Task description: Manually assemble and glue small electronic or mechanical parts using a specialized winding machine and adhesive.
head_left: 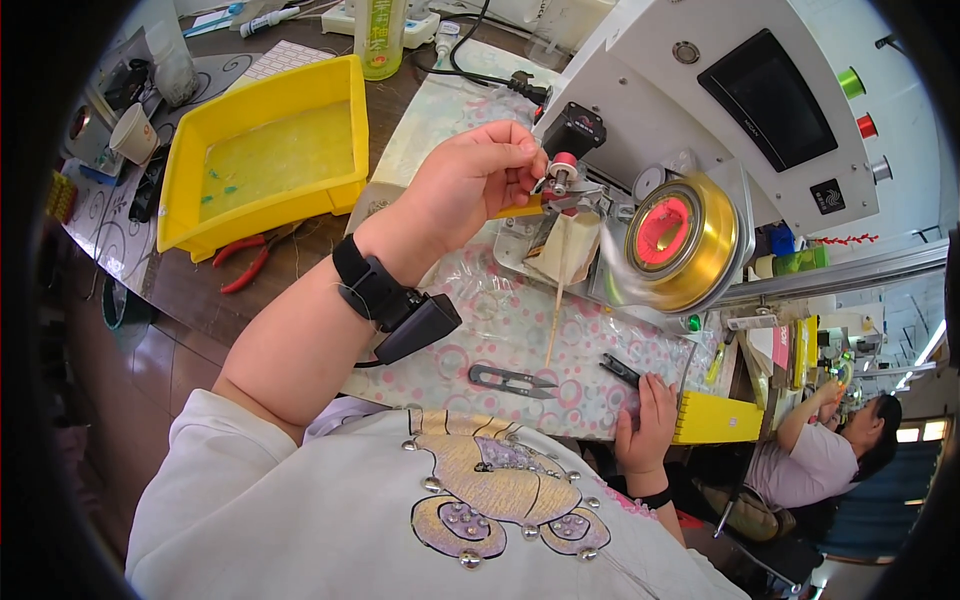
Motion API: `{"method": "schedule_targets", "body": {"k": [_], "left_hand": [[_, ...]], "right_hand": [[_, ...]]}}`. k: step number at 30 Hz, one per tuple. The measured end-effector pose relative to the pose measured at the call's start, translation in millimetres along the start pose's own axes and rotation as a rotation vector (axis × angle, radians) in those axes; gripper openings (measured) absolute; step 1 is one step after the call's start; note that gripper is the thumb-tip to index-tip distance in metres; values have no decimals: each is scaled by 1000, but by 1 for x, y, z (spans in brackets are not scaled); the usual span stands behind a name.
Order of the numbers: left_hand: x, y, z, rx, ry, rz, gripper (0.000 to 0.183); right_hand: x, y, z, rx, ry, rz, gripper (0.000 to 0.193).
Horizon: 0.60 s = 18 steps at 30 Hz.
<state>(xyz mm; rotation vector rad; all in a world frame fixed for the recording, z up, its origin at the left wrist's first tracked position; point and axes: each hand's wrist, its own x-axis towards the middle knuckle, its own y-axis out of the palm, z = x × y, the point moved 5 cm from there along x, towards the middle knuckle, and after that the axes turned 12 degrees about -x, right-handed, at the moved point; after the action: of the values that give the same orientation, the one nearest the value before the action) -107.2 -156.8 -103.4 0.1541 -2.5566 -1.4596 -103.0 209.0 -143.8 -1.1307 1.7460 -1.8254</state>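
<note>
My left hand (455,180) is raised at the front of a white winding machine (640,85). Its fingers are pinched together beside a small red-capped roller (564,165); whatever lies between the fingertips is too small to name. To the right of the roller, a large gold spool (705,240) with a pink-red core looks blurred at its rim. A thin stick (557,315) slants down from the machine onto the patterned table cover. My right hand (650,425) rests at the table's near edge, fingers stretched out, close to a black tool (620,370). Metal thread snips (512,382) lie to its left.
A yellow tray (180,215) with small green bits stands at the left, red-handled pliers (245,262) beside it. A green-labelled bottle (381,40) is behind. Right of my right hand sits a yellow box (715,418). Another person (810,465) sits further right.
</note>
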Motion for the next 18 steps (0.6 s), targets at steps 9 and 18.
{"method": "schedule_targets", "body": {"k": [9, 18], "left_hand": [[0, 1, 1, 17, 5, -25, 8], [3, -4, 2, 31, -2, 4, 8]], "right_hand": [[0, 0, 2, 7, 6, -5, 50], [0, 0, 1, -21, 17, 3, 49]]}}
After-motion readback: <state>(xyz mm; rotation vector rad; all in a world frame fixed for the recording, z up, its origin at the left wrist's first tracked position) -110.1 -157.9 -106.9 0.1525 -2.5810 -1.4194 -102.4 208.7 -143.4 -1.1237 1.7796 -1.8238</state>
